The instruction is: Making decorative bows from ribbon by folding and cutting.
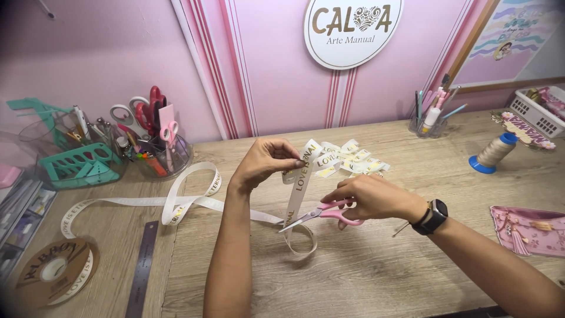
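Note:
My left hand (265, 163) pinches a white printed ribbon (194, 200) near its upper end, holding a strip that hangs down toward the wooden table (365, 271). My right hand (376, 197) grips pink-handled scissors (321, 214), whose blades are open around the hanging strip low down, just above a loop of ribbon on the table. Behind my hands lies a pile of cut ribbon pieces (347, 159). The ribbon trails left across the table to a ribbon spool (56, 271). A black watch sits on my right wrist.
A metal ruler (143, 268) lies at the front left. A clear cup with scissors and tools (156, 141) and a teal organiser (79, 162) stand at the back left. A pen holder (428, 118), thread spool (494, 152), white basket (538, 112) and pink decorated piece (529, 229) are on the right.

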